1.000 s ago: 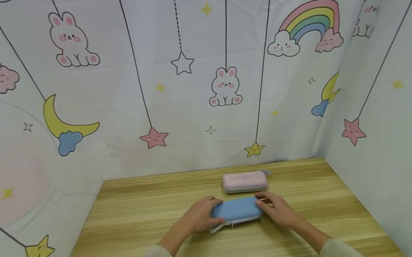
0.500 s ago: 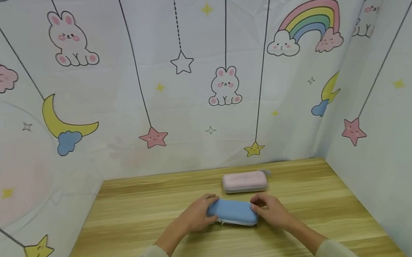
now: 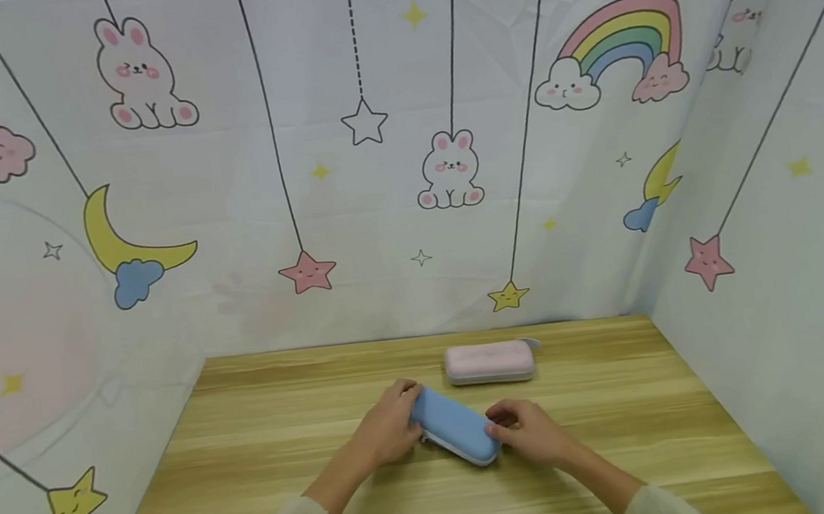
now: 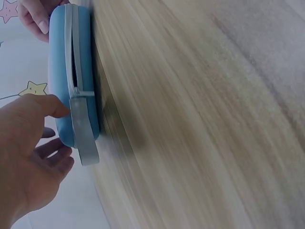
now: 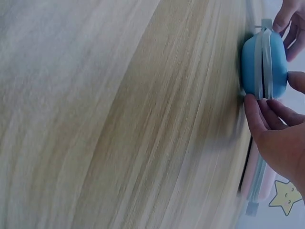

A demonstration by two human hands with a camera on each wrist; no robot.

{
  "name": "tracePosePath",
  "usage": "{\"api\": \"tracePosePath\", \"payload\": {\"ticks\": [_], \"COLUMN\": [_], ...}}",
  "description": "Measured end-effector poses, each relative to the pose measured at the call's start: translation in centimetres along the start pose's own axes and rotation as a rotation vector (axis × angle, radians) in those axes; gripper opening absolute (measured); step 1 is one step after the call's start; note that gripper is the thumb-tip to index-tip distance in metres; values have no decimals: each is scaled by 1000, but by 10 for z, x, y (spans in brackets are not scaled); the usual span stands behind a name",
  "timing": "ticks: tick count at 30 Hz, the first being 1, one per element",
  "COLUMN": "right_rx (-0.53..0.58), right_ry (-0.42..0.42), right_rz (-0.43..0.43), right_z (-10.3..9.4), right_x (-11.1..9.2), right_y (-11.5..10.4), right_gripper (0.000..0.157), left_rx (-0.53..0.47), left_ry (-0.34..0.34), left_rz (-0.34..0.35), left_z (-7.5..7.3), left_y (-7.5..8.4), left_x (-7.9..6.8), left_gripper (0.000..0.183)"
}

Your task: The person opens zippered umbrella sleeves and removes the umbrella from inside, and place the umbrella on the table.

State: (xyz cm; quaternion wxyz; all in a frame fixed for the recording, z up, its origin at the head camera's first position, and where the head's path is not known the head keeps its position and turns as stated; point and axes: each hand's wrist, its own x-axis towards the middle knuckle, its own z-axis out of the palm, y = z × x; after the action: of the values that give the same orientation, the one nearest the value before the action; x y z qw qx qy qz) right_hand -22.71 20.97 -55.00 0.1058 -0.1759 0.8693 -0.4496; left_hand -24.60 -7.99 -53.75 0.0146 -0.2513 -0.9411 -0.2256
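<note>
A blue zippered hard case (image 3: 456, 426) lies slantwise over the wooden table, its right end nearer to me. My left hand (image 3: 392, 422) grips the far left end, with the thumb along the near side. At the other end my right hand (image 3: 531, 429) pinches the corner, thumb on top and fingertips low against the end, as the right wrist view shows. A pale zipper runs round the side, with a dark slit between its two bands. In the left wrist view a grey strap (image 4: 83, 133) hangs off the end by my left thumb (image 4: 55, 106).
Behind the blue case, near the table's back edge, a pink zippered case (image 3: 489, 363) lies lengthwise with a small grey strap at its right end. White cloth walls (image 3: 376, 202) printed with rabbits, stars and rainbows enclose the wooden table (image 3: 271, 422) at the back and sides.
The blue case has turned clockwise and shifted a little left: its right end has come nearer to me, its left end farther off. Both hands have moved with it. The pink case has stayed put.
</note>
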Motion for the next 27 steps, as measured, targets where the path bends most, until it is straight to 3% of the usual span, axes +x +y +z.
{"api": "tracePosePath", "payload": {"ticks": [8,20,27], "right_rx": [16,61,84], "right_ry": [-42,-55,-62], "right_rz": [-15,-11,-21], "right_z": [14,31,40], "right_x": [-1,1,5], "right_y": [-9,-17,-23], "right_gripper": [49,51,54], "left_rx": [34,53,18], "left_ry": [107,183,219], "left_rz": [-90,-230,-260], "left_z": [1,1,-1], "left_y": [13,19,21], "left_x": [-2,-5,-2], "left_gripper": [48,36,36]}}
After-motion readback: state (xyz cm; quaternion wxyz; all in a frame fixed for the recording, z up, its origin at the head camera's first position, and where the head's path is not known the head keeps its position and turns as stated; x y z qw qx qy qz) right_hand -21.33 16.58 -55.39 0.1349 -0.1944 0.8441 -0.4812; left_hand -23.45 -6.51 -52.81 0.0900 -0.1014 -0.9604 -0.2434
